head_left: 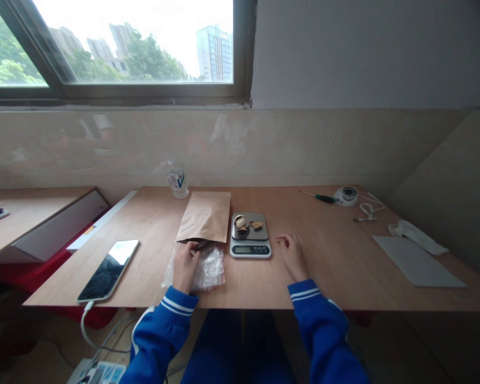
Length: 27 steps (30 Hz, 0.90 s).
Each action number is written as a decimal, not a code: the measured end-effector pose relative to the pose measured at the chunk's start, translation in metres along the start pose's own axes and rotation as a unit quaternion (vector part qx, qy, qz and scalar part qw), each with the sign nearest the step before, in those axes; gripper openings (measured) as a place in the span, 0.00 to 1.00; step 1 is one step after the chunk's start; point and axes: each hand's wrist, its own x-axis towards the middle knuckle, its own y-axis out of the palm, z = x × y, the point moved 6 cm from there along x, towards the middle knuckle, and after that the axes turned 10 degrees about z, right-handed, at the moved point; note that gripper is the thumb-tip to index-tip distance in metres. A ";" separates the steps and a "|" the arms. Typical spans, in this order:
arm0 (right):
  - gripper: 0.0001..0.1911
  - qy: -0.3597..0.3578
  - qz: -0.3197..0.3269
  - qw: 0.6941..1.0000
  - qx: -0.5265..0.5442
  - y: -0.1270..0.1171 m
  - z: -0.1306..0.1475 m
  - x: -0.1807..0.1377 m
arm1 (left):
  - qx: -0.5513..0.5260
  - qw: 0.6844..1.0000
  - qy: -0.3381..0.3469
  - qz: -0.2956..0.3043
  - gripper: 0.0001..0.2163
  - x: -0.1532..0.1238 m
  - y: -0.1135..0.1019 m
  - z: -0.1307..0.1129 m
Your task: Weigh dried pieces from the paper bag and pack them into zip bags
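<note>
My left hand (185, 265) rests on a clear plastic bag (208, 269) at the table's front, fingertips at the open mouth of a brown paper bag (206, 216) where a small dark piece shows. Whether the fingers pinch that piece is unclear. My right hand (291, 255) lies on the wooden table (324, 250) just right of a small digital scale (250, 234), fingers loosely curled, holding nothing. On the scale's steel platform sit a few pieces, pale and dark brown (244, 224).
A phone (109, 269) on a cable lies at the front left. A small water bottle (177, 181) stands behind the paper bag. At the far right are a green screwdriver (320, 197), a round white device (346, 196) with cord, and a grey sheet (418, 261).
</note>
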 end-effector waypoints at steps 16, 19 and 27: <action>0.11 0.001 -0.009 1.000 0.006 0.001 -0.001 0.001 | -0.280 0.945 -0.040 0.163 0.07 -0.005 0.078 -0.096; 0.12 -0.007 -0.003 1.000 0.001 0.002 -0.002 0.002 | -0.255 0.957 -0.025 0.134 0.05 0.015 0.090 -0.112; 0.12 -0.008 0.002 1.000 0.008 0.003 -0.003 0.001 | -0.138 0.987 0.065 0.046 0.06 0.013 0.062 -0.121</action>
